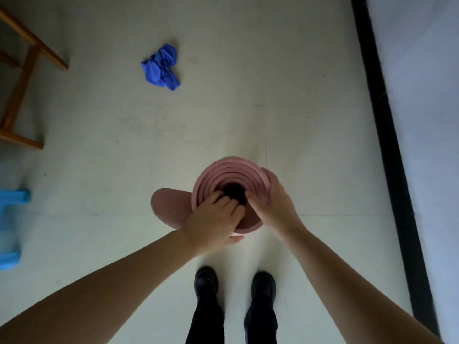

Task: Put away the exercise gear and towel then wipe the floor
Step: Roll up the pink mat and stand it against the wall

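Person is standing the pink rolled foam exercise mat [232, 192] on end at lower centre of the frame, right in front of the two black shoes [206, 281], so the putting-away looks only partway through. The left hand [213, 219] is gripping the roll's near rim, fingers curling over the coiled layers toward the dark core; the right hand [273, 202] is clasping the right side of the roll, thumb hooking over the top edge. A loose outer flap of the mat is sticking out to the left, so the roll is probably not tight yet. The crumpled blue cloth towel [161, 67] is lying on the pale floor [99, 132] in the upper left-centre, well apart from the mat and untouched. Judging from this, stowing the mat, the towel and wiping the floor are all remaining. Count: one mat, one towel, two hands, two shoes, one brown wooden furniture frame [22, 78] at the upper left, one light blue plastic object [11, 229] at the left edge, cropped, can't tell what.
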Tool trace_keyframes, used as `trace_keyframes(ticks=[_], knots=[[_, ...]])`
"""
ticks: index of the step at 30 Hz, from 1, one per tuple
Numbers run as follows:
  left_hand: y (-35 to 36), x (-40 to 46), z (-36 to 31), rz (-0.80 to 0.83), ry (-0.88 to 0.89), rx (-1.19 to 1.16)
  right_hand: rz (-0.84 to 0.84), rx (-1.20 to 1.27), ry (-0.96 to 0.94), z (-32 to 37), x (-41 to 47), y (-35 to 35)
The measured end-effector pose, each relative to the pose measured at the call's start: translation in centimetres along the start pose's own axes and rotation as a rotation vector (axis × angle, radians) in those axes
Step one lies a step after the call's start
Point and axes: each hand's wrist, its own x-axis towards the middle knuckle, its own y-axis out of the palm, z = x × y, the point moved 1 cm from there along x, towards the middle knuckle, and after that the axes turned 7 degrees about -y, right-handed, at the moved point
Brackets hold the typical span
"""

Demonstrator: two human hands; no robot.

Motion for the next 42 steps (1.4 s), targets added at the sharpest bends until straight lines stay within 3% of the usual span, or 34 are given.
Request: trace_keyframes(ticks=[3,7,9,11,14,16,17,19,21,25,28,30,31,33,35,42], knots=[[0.4,-0.1,1.5,-0.121,0.011,0.050,0.036,-0.096,0.037,0.2,1.4,0.5],[0.6,-1.2,3.5,-0.150,-0.018,0.152,0.016,-0.017,0.155,-0.1,3.4,-0.3],[0.8,-2.5,4.9,-0.144,-0.194,0.179,-0.001,-0.019,0.177,0.1,3.7,-0.9],[0.8,-3.5,6.1,-0.111,-0.522,0.108,-0.042,-0.123,0.149,0.6,3.9,-1.5],[0.5,-3.6,6.7,-0.020,-1.168,-0.403,-0.071,-0.313,0.043,1.5,3.7,-1.4],[0.1,-2.7,5.8,0.078,-1.525,-0.982,-0.066,-0.335,0.025,1.5,3.5,-1.0],[-0.1,-2.2,5.0,0.133,-1.618,-1.316,-0.062,-0.325,0.030,1.4,3.4,-0.8],[-0.5,-1.3,3.2,0.202,-1.561,-1.925,-0.054,-0.308,0.034,1.2,3.1,-0.6],[-0.6,-1.1,1.9,0.210,-1.391,-2.079,-0.054,-0.302,0.034,1.1,2.8,-0.5],[-0.4,-1.2,1.8,0.086,-1.478,-1.969,-0.037,-0.289,0.049,1.0,2.6,-1.0],[-1.2,-1.5,2.6,-0.112,-1.595,-1.671,-0.005,-0.295,0.058,1.2,2.6,-1.6],[-2.2,-1.7,2.8,-0.176,-1.492,-1.450,0.032,-0.312,0.056,1.4,2.5,-1.6],[-2.7,-1.6,2.7,-0.136,-1.415,-1.398,0.050,-0.323,0.054,1.4,2.4,-1.4],[-3.2,-1.1,2.4,0.100,-1.298,-1.453,0.080,-0.347,0.043,1.4,2.0,-0.7],[-2.9,-0.7,2.1,0.280,-1.284,-1.528,0.095,-0.348,0.036,1.1,1.5,-0.1],[-1.6,0.9,2.0,0.197,-1.280,-1.361,0.012,-0.115,0.178,0.9,-0.2,-1.0]])
